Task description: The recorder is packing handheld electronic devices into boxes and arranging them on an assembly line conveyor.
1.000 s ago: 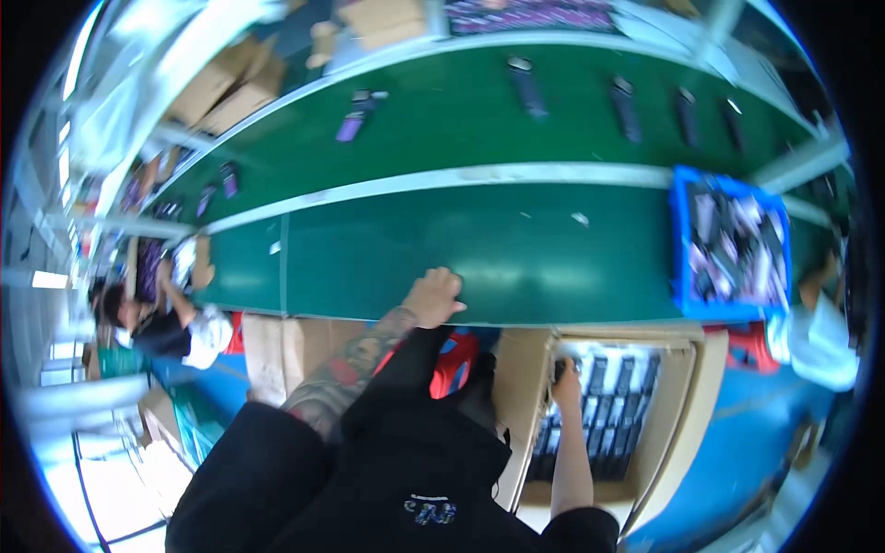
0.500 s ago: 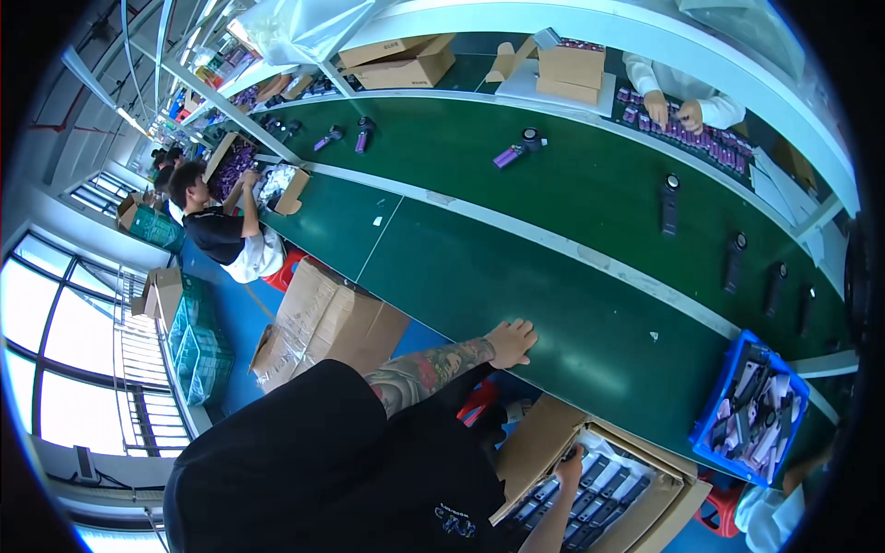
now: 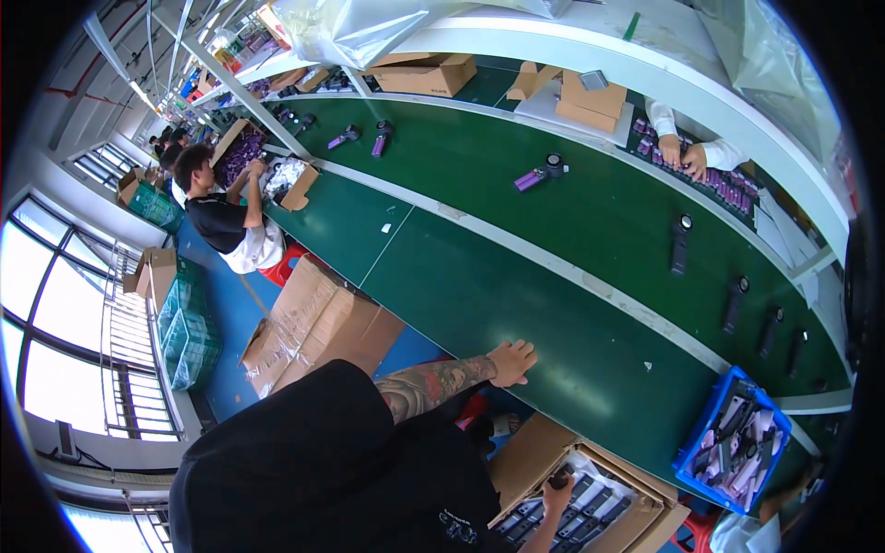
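Note:
My left hand [image 3: 513, 363] lies with its fingers stretched out on the near edge of the green worktable [image 3: 516, 313], nothing in it. Lower down, my right hand [image 3: 557, 498] reaches into an open cardboard carton [image 3: 524, 452] on the near side of the table. Its fingers are closed around a dark handheld device [image 3: 560, 477] whose round end shows; the rest is hidden. Around that hand, rows of dark oblong devices [image 3: 583, 518] lie in the carton between white liners.
A blue bin [image 3: 687, 458] of purple and dark parts stands at the table's right end. Beyond a pale rail, round-headed devices [image 3: 680, 244] lie on a green belt [image 3: 442, 170]. Co-workers' hands [image 3: 687, 157] handle purple parts across it. A person sits left, beyond a large carton [image 3: 313, 318].
The view has shifted, so the table, bin and carton sit lower. More of the dark device shows in my right hand. My left hand stays on the table edge.

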A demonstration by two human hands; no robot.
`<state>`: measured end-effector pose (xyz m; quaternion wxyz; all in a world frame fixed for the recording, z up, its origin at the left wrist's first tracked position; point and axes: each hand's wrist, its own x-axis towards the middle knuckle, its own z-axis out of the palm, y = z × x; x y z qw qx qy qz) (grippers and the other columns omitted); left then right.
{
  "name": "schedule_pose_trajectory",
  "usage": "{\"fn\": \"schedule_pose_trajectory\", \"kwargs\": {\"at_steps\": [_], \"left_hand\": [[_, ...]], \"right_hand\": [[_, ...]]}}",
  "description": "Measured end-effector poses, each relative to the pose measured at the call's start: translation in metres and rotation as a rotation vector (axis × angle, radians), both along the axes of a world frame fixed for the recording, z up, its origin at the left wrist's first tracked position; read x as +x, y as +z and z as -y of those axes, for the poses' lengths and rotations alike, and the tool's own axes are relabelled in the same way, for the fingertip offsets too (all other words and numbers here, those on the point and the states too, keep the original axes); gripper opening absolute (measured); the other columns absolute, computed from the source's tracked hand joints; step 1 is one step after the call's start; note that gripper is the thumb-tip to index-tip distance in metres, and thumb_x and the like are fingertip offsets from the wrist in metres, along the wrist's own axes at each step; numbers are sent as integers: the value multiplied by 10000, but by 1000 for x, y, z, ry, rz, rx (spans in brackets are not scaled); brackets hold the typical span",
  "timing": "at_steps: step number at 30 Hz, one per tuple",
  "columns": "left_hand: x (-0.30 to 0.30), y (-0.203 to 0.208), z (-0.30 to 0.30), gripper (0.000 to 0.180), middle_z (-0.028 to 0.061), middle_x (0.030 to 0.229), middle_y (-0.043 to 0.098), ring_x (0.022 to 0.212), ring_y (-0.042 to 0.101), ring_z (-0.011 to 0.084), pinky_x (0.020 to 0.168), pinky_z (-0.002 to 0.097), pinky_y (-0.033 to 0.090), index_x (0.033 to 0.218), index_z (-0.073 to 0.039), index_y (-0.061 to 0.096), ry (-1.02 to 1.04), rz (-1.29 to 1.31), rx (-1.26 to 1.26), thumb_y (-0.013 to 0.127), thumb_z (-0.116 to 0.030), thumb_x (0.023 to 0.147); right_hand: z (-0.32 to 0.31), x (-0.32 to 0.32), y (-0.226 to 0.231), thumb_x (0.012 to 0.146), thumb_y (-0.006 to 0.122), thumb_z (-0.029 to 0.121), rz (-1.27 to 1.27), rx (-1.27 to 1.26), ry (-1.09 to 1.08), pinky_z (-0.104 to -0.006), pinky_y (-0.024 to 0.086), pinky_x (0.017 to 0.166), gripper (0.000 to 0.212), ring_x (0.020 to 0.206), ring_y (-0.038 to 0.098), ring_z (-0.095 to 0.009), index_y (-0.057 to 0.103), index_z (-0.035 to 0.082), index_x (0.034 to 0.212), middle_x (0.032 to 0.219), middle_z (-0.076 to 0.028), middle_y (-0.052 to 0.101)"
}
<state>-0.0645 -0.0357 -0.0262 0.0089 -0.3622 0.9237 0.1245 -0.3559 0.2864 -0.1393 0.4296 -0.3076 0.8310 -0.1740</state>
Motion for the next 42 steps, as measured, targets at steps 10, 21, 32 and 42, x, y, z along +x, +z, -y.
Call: {"fn": "schedule_pose_trajectory", "kwargs": {"at_steps": [10,21,32,42], "left_hand": [[8,5,9,462,156,1153,492,1028,506,344,806,469,450,1145,-39,502,-29,84,104,699,-331,847],[6,-7,20,488,182,1187,480,1034,531,355,850,466,457,1262,-38,463,152,-162,543,647,-272,875],[-6,18,80,622,174,1163,470,958,583,379,757,450,524,1427,-89,364,267,-390,312,611,-124,858],[35,9,124,493,138,1057,451,697,573,343,575,413,513,1240,-78,467,440,-255,89,591,-2,769]], "right_hand": [[13,-58,90,728,707,85,142,-143,-313,-335,442,847,474,884,539,-256,503,36,1153,996,-125,598],[289,8,204,696,755,181,235,-285,169,-349,494,818,565,865,590,-263,537,78,1208,1010,-144,625],[374,74,174,736,724,188,-150,-51,354,-440,545,830,866,924,664,-397,297,38,1474,1088,-264,625],[393,82,176,779,729,161,-323,147,395,-465,547,843,875,964,658,-441,247,20,1496,1200,-274,569]]}}
